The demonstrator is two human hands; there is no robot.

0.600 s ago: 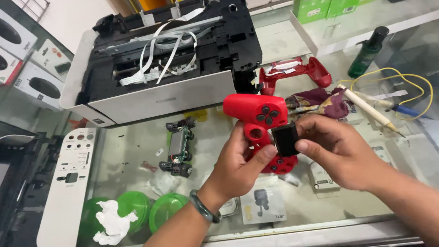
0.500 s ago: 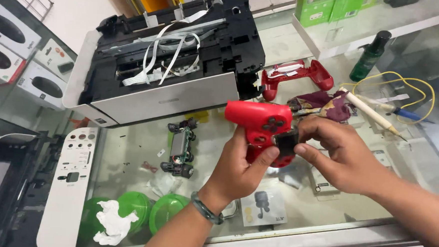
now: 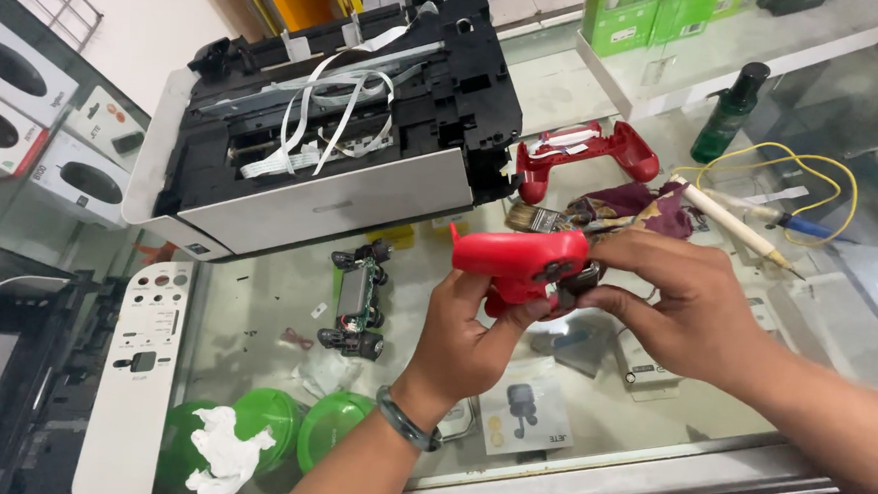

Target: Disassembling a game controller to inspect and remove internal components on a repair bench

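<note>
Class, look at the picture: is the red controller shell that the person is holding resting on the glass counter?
No: the red controller shell is held up between the left hand and right hand, clear above the glass counter.

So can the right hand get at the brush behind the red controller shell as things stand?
Probably yes, once freed. The right hand is pinching a small black part against the red controller shell; the brush lies just beyond on the glass, nothing covering it.

Red controller shell [image 3: 518, 261], green bottle [image 3: 726, 117], yellow wire [image 3: 814, 166], white panel [image 3: 138, 362].
</note>
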